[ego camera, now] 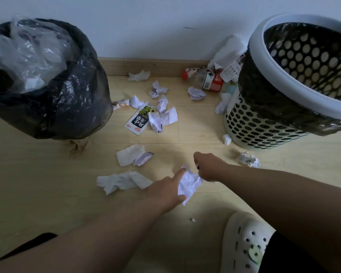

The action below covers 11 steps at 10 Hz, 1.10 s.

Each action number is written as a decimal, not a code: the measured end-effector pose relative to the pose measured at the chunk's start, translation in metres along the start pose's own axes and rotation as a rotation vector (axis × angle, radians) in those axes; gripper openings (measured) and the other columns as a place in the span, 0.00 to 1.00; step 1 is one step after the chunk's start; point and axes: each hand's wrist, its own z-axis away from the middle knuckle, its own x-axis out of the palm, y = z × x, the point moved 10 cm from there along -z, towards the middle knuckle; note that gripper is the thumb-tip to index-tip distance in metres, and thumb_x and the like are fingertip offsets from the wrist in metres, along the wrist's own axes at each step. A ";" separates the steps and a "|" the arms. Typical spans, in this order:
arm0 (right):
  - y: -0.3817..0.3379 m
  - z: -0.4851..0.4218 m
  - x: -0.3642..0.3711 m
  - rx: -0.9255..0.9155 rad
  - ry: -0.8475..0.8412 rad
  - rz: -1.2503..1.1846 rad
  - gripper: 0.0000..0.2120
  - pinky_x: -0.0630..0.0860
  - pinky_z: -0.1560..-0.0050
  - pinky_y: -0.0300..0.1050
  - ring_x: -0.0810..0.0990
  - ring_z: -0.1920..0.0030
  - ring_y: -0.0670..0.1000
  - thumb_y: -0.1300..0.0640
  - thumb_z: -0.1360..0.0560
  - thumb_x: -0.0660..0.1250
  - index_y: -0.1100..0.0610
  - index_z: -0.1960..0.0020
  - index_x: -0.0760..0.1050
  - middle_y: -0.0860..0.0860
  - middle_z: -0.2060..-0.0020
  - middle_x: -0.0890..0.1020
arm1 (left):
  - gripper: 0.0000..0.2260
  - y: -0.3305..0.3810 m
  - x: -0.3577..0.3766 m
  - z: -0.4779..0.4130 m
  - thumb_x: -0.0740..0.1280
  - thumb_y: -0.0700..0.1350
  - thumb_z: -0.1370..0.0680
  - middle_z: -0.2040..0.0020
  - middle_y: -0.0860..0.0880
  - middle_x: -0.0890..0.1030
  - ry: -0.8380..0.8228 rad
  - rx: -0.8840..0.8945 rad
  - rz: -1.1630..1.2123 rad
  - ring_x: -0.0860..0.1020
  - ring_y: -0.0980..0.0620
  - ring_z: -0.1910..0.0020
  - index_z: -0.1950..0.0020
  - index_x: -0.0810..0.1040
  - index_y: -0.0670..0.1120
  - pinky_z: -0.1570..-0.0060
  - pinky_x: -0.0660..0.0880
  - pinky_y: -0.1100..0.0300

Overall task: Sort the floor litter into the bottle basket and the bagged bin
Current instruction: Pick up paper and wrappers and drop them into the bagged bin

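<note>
White crumpled paper (189, 184), pinched in left hand (168, 191) grip, right hand (208, 166) grip unclear.

Snack packet (139, 120), mid-floor ahead of me: large white Chinese characters on a black panel, upside down from my position. I cannot read them with certainty.

Bottle (213, 83), at the floor's far edge: red-and-white label with white characters and a triangle mark, too small to read.

Wrapper (122, 104), left of the packet: orange letters, illegible.

Paper slip (230, 70), beside the bottle: fine print, illegible.
</note>
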 end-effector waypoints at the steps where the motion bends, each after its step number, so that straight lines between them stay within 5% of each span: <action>1: -0.005 0.004 0.001 -0.024 -0.045 0.106 0.09 0.59 0.72 0.39 0.67 0.66 0.51 0.69 0.25 0.54 0.56 0.51 0.62 0.51 0.59 0.69 | 0.27 0.001 0.015 0.004 0.59 0.46 0.21 0.38 0.44 0.75 -0.091 0.004 -0.191 0.76 0.43 0.45 0.25 0.51 0.53 0.54 0.70 0.54; 2: -0.010 0.007 0.013 -0.079 -0.083 0.204 0.10 0.59 0.70 0.38 0.68 0.58 0.54 0.69 0.25 0.56 0.56 0.52 0.61 0.54 0.54 0.70 | 0.18 0.004 0.012 0.006 0.50 0.47 0.18 0.42 0.41 0.77 -0.069 0.026 -0.263 0.76 0.41 0.46 0.28 0.62 0.47 0.54 0.68 0.54; 5: -0.009 0.016 0.018 -0.028 -0.184 0.231 0.12 0.59 0.72 0.38 0.68 0.61 0.54 0.72 0.25 0.55 0.58 0.47 0.67 0.60 0.40 0.73 | 0.13 -0.002 0.005 0.011 0.54 0.38 0.19 0.41 0.41 0.75 -0.058 0.017 -0.288 0.74 0.40 0.43 0.36 0.69 0.42 0.48 0.70 0.53; 6: -0.003 0.013 0.018 0.055 -0.192 0.100 0.20 0.65 0.74 0.37 0.70 0.68 0.54 0.75 0.26 0.55 0.63 0.37 0.68 0.61 0.49 0.73 | 0.11 -0.012 -0.011 0.009 0.53 0.40 0.18 0.41 0.41 0.75 -0.028 -0.029 -0.188 0.75 0.41 0.43 0.38 0.69 0.42 0.48 0.70 0.54; 7: 0.002 0.003 0.021 0.099 -0.165 -0.102 0.19 0.70 0.80 0.38 0.73 0.74 0.53 0.74 0.25 0.51 0.63 0.38 0.69 0.62 0.55 0.76 | 0.12 -0.013 -0.035 0.000 0.54 0.45 0.18 0.41 0.45 0.77 0.032 -0.024 -0.135 0.75 0.46 0.47 0.39 0.72 0.42 0.53 0.65 0.59; 8: 0.001 -0.005 0.014 0.141 -0.117 -0.270 0.12 0.67 0.82 0.35 0.70 0.76 0.53 0.69 0.23 0.56 0.66 0.43 0.73 0.62 0.60 0.79 | 0.16 -0.007 -0.070 -0.004 0.55 0.50 0.19 0.48 0.44 0.80 0.159 -0.038 -0.064 0.76 0.47 0.48 0.50 0.76 0.40 0.55 0.66 0.59; 9: -0.004 -0.010 -0.003 0.154 -0.022 -0.484 0.07 0.64 0.76 0.38 0.65 0.76 0.52 0.59 0.22 0.59 0.63 0.55 0.71 0.57 0.70 0.71 | 0.17 -0.004 -0.104 -0.005 0.62 0.49 0.23 0.65 0.48 0.73 0.284 -0.102 0.070 0.72 0.50 0.62 0.68 0.66 0.42 0.64 0.64 0.60; 11: -0.020 -0.015 -0.031 0.348 0.070 -1.147 0.17 0.55 0.74 0.33 0.59 0.77 0.49 0.52 0.21 0.56 0.57 0.67 0.62 0.51 0.75 0.62 | 0.17 -0.035 -0.156 -0.011 0.60 0.32 0.28 0.78 0.52 0.65 0.414 -0.316 0.669 0.62 0.52 0.73 0.72 0.58 0.44 0.77 0.58 0.68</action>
